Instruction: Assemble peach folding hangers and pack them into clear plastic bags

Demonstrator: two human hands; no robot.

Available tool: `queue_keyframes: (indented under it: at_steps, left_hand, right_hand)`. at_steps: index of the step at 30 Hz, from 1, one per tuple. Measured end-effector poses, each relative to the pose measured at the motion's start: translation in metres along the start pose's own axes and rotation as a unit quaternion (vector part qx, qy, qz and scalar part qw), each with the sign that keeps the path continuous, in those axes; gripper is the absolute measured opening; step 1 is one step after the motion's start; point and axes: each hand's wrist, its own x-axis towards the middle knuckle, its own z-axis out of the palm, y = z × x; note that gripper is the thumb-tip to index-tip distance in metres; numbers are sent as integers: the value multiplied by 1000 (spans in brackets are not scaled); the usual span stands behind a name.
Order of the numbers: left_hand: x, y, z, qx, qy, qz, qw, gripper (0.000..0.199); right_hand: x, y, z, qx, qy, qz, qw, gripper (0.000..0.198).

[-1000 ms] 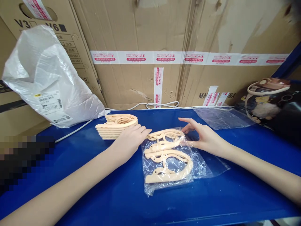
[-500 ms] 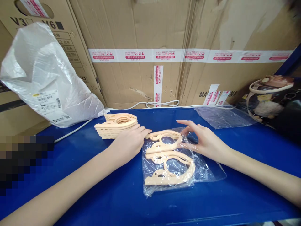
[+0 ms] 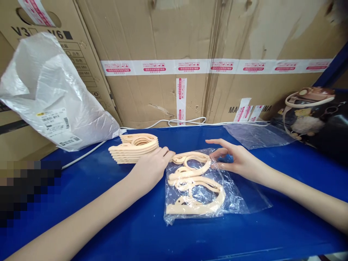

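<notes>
The clear bag [image 3: 206, 190] lies flat on the table [image 3: 122, 228] in front of me, with cream folded hangers [image 3: 195, 209] showing through it, probably laid flat so both my hands can reach its upper corners. My left hand [image 3: 152, 166] is nearly closed at the upper-left corner, fingertips on the hanger end there, seemingly to steady it; I can't tell whether they pinch the film too. My right hand [image 3: 240, 159] is loosely open at the upper-right edge, index finger raised, lower fingers touching the plastic without a clear grip. Just beyond my left hand sits a neat stack of hangers [image 3: 132, 150], near a white mailer [image 3: 61, 98].
</notes>
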Motion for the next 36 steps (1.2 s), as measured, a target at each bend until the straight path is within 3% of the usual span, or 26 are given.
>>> queue_keyframes:
  at_steps: [4,7,10,14,22,28,32,36]
  left_hand:
    - [-3,3,-4,-4,40,1,999,41]
    - [-6,11,-10,-54,55,61,995,30]
    - [-9,17,-12,-102,46,100,989,26]
    - [-9,18,-9,-105,24,75,991,20]
    - [-7,16,-6,-83,28,64,994,19]
    - [-7,17,-7,-63,35,62,995,18]
    - [-7,16,-9,-57,46,58,996,13]
    - [-12,22,-12,-160,37,100,981,7]
  right_hand:
    - [0,0,1,-72,29,-6,997,57]
    - [-1,-2,0,-107,51,15,993,50]
    - [-1,-2,-2,-53,56,41,996,43]
    - [1,1,-2,29,39,50,998,45]
    - [2,0,-2,85,4,50,995,49]
    - [-1,-10,-6,-48,-26,-11,998,48]
    - [-3,-13,-8,-67,-47,-21,996,50]
    - [-4,-13,-8,-58,-41,-14,997,51]
